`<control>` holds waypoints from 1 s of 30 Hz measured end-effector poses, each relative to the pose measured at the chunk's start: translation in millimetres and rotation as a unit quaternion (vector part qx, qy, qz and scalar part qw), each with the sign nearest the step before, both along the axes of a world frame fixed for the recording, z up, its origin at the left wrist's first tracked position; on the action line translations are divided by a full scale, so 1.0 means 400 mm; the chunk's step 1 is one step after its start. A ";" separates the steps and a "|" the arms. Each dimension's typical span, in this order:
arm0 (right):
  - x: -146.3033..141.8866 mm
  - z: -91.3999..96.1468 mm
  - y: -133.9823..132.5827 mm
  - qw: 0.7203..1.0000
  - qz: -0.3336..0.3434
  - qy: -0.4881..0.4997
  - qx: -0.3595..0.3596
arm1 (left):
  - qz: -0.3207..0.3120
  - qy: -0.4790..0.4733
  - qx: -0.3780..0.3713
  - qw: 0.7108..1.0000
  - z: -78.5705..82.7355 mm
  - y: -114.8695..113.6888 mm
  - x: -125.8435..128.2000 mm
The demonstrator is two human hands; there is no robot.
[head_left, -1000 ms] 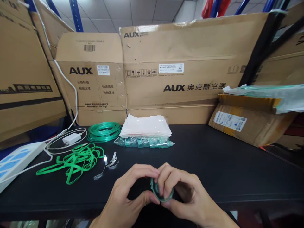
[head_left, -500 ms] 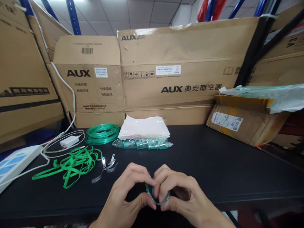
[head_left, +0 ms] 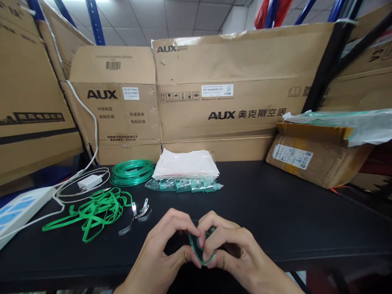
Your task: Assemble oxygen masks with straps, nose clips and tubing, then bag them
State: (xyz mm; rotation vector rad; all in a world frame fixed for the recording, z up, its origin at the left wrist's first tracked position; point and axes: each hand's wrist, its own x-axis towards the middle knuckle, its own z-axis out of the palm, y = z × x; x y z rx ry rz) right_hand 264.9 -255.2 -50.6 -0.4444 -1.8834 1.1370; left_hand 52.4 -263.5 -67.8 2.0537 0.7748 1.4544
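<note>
A translucent green plastic mask [head_left: 195, 243] is held low at the table's front edge, its rim facing me. My left hand [head_left: 167, 245] pinches its left side between thumb and fingers. My right hand [head_left: 237, 247] grips the right side, with fingertips reaching inside the rim and the thumb below. The fingers cover much of the mask. To the left of my hands lie several thin metal nose clips [head_left: 142, 211] and a tangle of flat green elastic straps [head_left: 96, 212].
Coiled green tubing [head_left: 131, 172] lies behind the straps. Beside it, white paper sheets [head_left: 186, 164] rest on bagged green plastic parts [head_left: 190, 185]. A power strip [head_left: 26, 210] and white cable are at left. An opened carton [head_left: 315, 157] stands at right, before large cardboard panels [head_left: 245, 134].
The mask has tilted and its rim is squeezed narrower between my hands. My right fingers have shifted slightly left. Both hands keep their hold.
</note>
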 end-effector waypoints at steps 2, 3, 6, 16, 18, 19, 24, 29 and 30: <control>-0.001 0.003 -0.001 1.000 0.007 -0.005 -0.011 | 0.001 -0.005 -0.019 1.000 -0.001 0.002 0.000; -0.001 0.005 -0.001 1.000 0.010 -0.006 -0.017 | 0.002 -0.007 -0.029 1.000 -0.002 0.002 0.000; -0.002 0.008 -0.002 0.999 0.018 -0.010 -0.038 | 0.006 -0.003 -0.060 0.998 -0.005 0.004 -0.002; -0.011 0.012 -0.003 0.998 0.022 -0.014 -0.060 | -0.032 0.015 -0.049 0.998 -0.001 -0.003 -0.013; -0.014 0.013 -0.003 0.998 0.018 -0.013 -0.057 | -0.039 0.027 -0.045 0.998 0.001 -0.004 -0.015; -0.015 0.013 -0.004 0.998 0.016 -0.014 -0.055 | -0.043 0.031 -0.043 0.998 0.001 -0.005 -0.016; -0.017 0.010 -0.009 0.999 0.009 -0.022 -0.049 | -0.052 0.038 -0.043 0.997 0.001 -0.007 -0.017; -0.015 0.005 -0.007 0.998 0.017 -0.032 -0.047 | -0.051 0.033 -0.042 0.997 -0.002 -0.009 -0.014; -0.014 0.005 -0.006 0.998 0.017 -0.033 -0.046 | -0.052 0.035 -0.037 0.997 -0.003 -0.009 -0.013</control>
